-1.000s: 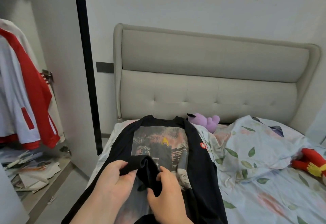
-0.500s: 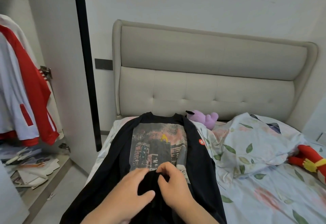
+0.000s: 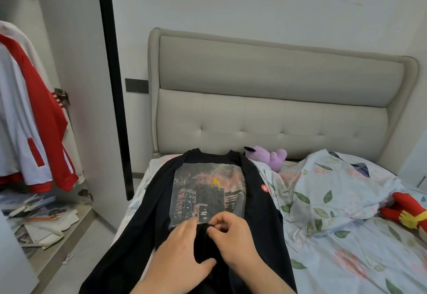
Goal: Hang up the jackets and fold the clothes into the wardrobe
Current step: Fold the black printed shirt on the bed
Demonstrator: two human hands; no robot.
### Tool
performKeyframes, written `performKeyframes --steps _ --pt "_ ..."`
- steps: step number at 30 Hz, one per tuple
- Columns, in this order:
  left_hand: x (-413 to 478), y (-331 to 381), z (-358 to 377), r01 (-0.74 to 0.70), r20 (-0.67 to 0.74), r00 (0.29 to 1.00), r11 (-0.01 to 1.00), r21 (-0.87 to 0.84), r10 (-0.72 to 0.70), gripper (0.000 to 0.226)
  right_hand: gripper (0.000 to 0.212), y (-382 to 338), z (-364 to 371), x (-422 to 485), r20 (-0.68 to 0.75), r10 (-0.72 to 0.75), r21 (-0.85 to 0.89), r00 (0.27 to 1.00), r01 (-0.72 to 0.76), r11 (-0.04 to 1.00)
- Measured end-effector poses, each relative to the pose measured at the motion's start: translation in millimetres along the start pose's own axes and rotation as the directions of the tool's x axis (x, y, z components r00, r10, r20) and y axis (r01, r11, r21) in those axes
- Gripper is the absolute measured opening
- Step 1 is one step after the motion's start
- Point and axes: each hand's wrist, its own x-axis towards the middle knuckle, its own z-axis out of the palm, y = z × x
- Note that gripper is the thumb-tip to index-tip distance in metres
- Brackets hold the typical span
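Note:
A black T-shirt (image 3: 254, 189) with a city print lies flat along the left side of the bed (image 3: 346, 259), collar toward the headboard. Its sides are folded inward. A bunched fold of black fabric (image 3: 204, 240) sits between my hands near the shirt's lower part. My left hand (image 3: 178, 254) holds this fold from the left, thumb under it. My right hand (image 3: 233, 240) pinches its top edge with curled fingers. A red and white jacket (image 3: 30, 120) hangs in the open wardrobe at the left.
The wardrobe door (image 3: 80, 85) stands open between the jacket and the bed. Loose papers (image 3: 41, 219) litter the wardrobe floor. A purple plush (image 3: 268, 158), a floral duvet (image 3: 335, 189) and a red plush (image 3: 406, 212) lie on the bed.
My hands have drawn the bunched black fabric down toward me, and it is now pressed low on the shirt. More of the city print is uncovered.

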Motion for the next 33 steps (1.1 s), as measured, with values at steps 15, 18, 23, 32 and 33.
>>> performKeyframes --steps 15,18,23,32,33 --pt "30 14 -50 0.055 -0.315 0.926 0.898 -0.436 -0.209 0.044 0.052 84 -5 -19 -0.065 0.009 -0.451 0.998 -0.037 0.892" --pt "27 2 -58 0.056 -0.335 0.920 0.915 -0.400 -0.202 0.044 0.049 100 -31 -22 -0.027 0.162 -0.534 0.986 -0.151 0.832" --pt "-8 -45 -48 0.061 -0.145 0.984 0.966 -0.252 -0.100 0.057 0.044 105 -100 -30 0.119 0.292 -0.694 0.949 -0.131 0.708" --pt "-59 -110 -2 0.061 0.300 0.951 0.997 0.038 -0.070 0.033 0.034 123 -98 -80 0.532 0.038 -0.776 0.846 0.469 0.422" --pt "-61 -114 2 0.070 0.331 0.942 0.997 -0.007 -0.064 0.025 0.027 125 -90 -83 0.531 0.006 -0.772 0.847 0.481 0.415"
